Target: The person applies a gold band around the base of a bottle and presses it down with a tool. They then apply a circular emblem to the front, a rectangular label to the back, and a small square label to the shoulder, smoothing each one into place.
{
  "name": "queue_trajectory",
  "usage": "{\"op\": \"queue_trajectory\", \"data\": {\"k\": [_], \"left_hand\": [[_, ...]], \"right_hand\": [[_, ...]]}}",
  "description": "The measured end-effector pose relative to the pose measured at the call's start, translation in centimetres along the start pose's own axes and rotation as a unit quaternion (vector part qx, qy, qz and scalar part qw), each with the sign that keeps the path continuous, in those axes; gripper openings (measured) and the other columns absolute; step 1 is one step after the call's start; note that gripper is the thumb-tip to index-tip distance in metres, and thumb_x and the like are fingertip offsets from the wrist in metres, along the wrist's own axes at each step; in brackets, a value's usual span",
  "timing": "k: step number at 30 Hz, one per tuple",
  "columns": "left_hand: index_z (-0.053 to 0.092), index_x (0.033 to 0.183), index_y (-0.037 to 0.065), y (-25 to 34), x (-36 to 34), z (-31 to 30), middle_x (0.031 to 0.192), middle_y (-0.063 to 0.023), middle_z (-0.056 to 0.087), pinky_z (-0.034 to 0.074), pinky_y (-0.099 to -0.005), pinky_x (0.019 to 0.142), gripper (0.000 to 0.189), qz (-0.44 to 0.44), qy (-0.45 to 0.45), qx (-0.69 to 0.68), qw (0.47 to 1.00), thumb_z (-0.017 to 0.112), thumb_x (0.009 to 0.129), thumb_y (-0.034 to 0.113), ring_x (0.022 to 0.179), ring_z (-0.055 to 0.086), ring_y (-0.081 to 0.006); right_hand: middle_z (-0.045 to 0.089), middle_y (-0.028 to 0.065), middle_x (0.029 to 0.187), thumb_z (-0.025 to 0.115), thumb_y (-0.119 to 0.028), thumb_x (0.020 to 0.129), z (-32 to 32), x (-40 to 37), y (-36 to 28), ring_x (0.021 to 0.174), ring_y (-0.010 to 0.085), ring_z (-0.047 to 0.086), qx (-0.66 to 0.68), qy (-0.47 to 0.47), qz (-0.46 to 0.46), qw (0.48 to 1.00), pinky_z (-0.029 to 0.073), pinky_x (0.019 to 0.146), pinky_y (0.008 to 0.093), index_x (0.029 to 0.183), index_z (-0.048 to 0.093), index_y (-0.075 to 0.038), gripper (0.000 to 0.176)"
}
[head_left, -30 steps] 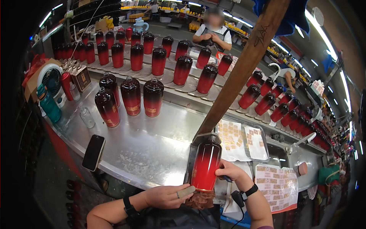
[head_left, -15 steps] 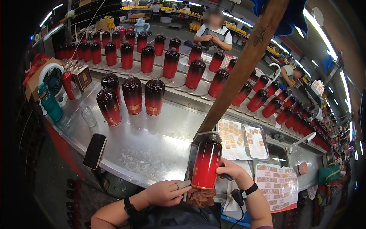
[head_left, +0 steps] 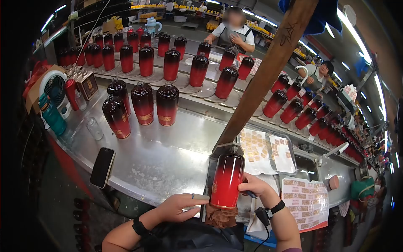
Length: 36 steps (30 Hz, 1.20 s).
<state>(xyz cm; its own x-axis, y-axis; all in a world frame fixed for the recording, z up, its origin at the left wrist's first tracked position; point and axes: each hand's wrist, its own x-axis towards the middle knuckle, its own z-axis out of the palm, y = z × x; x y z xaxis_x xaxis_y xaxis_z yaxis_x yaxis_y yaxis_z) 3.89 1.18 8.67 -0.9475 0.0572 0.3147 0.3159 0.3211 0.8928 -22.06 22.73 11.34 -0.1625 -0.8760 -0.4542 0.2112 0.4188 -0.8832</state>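
Note:
A red bottle with a dark top (head_left: 228, 178) stands tilted in a dark holder at the foot of the wooden post, over a crumpled brown cloth (head_left: 221, 217). My right hand (head_left: 255, 187) grips its right side, with a small dark object under the fingers. At the bottle's lower left, my left hand (head_left: 184, 206) lies with fingers stretched out, fingertips close to the base; nothing shows in it. Sheets of gold stickers (head_left: 255, 149) lie in a tray beyond my right hand, and a larger sticker sheet (head_left: 305, 201) is to the right.
Several red bottles (head_left: 145, 103) and a phone (head_left: 102, 167) are on the metal table (head_left: 163, 155). A conveyor (head_left: 180, 86) carries rows of bottles. The wooden post (head_left: 268, 71) slants upward. Two people (head_left: 235, 31) are beyond the conveyor. A sink faucet (head_left: 336, 150) is at right.
The conveyor bottles have shifted to the right. My left hand's fingers have straightened near the bottle base. One person across now reaches to a bottle; the other has raised their head.

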Motion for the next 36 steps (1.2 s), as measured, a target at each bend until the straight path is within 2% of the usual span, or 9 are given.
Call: {"op": "queue_trajectory", "data": {"k": [9, 20, 28, 36], "left_hand": [[0.065, 0.125, 0.009, 0.01, -0.05, -0.16, 0.118, -0.014, 0.068, 0.051, -0.0353, 0.086, 0.035, -0.009, -0.007, -0.027, 1.0, 0.061, 0.09, 0.013, 0.101, 0.066, -0.0303], [0.064, 0.126, 0.008, -0.02, 0.03, -0.17, 0.123, -0.0145, 0.066, 0.051, -0.0352, 0.091, 0.035, -0.015, -0.017, -0.038, 0.999, 0.06, 0.091, 0.013, 0.109, 0.065, -0.03], [0.064, 0.126, 0.008, 0.11, 0.02, -0.12, 0.122, -0.0147, 0.066, 0.051, -0.0349, 0.09, 0.035, -0.016, -0.013, -0.038, 0.999, 0.061, 0.091, 0.013, 0.107, 0.065, -0.0298], [0.065, 0.124, 0.008, -0.21, 0.01, -0.04, 0.115, -0.0143, 0.068, 0.051, -0.0347, 0.084, 0.035, -0.012, -0.016, -0.026, 0.999, 0.061, 0.09, 0.012, 0.099, 0.067, -0.0298]], "right_hand": [[0.063, 0.0017, 0.101, 0.084, -0.045, 0.073, 0.37, 0.01, -0.31, 0.082, 0.0064, 0.055, 0.019, -0.013, -0.016, 1.0, 0.043, 0.067, 0.0213, 0.138, 0.043, -0.001, 0.089], [0.062, 0.0017, 0.099, 0.084, -0.047, 0.072, 0.47, 0.0, -0.24, 0.078, 0.0062, 0.054, 0.023, -0.004, -0.017, 1.0, 0.042, 0.063, 0.0203, 0.138, 0.043, -0.001, 0.09], [0.061, 0.0013, 0.097, 0.084, -0.047, 0.072, 0.14, 0.02, -0.01, 0.077, 0.0059, 0.054, 0.019, -0.006, -0.007, 1.0, 0.042, 0.062, 0.0202, 0.138, 0.043, -0.001, 0.09], [0.061, 0.0046, 0.114, 0.083, -0.044, 0.074, 0.84, -0.14, -0.65, 0.096, 0.0095, 0.056, 0.033, -0.014, -0.022, 0.999, 0.046, 0.079, 0.0236, 0.142, 0.039, 0.0, 0.093]]}}
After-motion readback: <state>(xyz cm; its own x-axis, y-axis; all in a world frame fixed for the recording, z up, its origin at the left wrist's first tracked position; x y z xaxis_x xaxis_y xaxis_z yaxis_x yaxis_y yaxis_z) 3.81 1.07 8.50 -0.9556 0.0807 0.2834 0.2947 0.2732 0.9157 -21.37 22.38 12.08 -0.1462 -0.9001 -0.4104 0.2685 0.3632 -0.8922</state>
